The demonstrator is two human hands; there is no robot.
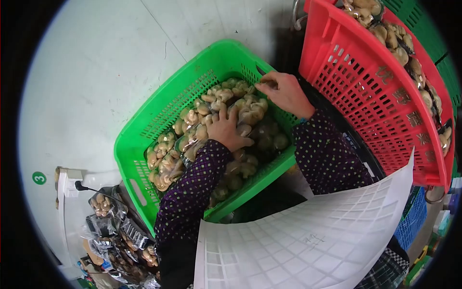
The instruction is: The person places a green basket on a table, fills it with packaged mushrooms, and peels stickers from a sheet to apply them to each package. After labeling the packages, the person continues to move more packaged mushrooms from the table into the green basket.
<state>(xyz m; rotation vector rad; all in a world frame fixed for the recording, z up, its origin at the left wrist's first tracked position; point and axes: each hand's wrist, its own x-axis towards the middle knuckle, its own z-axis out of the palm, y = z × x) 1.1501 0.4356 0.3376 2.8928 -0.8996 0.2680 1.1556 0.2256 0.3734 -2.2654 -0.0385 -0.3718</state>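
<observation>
A green plastic basket (166,113) holds several film-wrapped packs of light brown mushrooms (166,159). My left hand (227,130) lies on the packs near the middle of the basket, fingers spread and palm down. Over the far right corner, beside the basket's rim, is my right hand (288,94). Its thumb and forefinger bend together in a pinch at the edge of a pack; whatever is between the tips is too small to make out. Dark dotted sleeves cover both forearms.
A red basket (356,91) with more wrapped mushroom packs stands at the right. A white gridded sheet (298,241) curves across the front, below my arms. Lower left lie more packs and crumpled film (120,231). A blue crate (411,221) shows at the lower right.
</observation>
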